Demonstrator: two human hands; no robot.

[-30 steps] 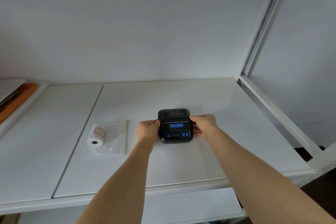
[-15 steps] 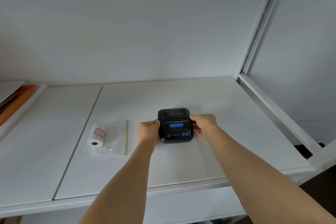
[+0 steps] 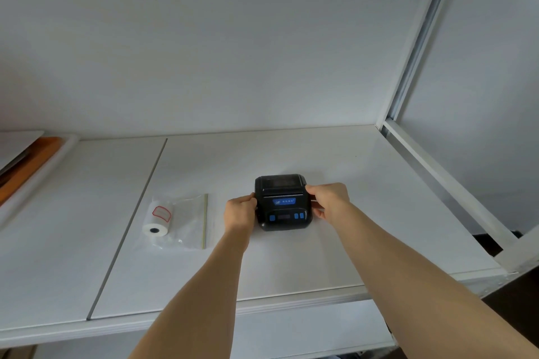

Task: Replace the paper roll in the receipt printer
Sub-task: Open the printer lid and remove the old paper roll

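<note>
A small black receipt printer (image 3: 282, 203) with blue buttons and a blue label sits on the white shelf (image 3: 320, 256), its lid closed. My left hand (image 3: 239, 213) grips its left side and my right hand (image 3: 329, 198) grips its right side, thumb at the lid's corner. To the left lies a white paper roll (image 3: 157, 220) with a red-outlined sticker, inside a clear zip bag (image 3: 189, 220).
A white back wall rises behind the shelf. A metal frame post (image 3: 420, 46) and rail (image 3: 446, 183) bound the right side. An orange item in a white tray (image 3: 26, 166) sits at the far left. A seam (image 3: 128, 227) splits the shelf surface.
Both hands stay on the printer's sides; the printer has not visibly moved. Only the camera view has shifted slightly.
</note>
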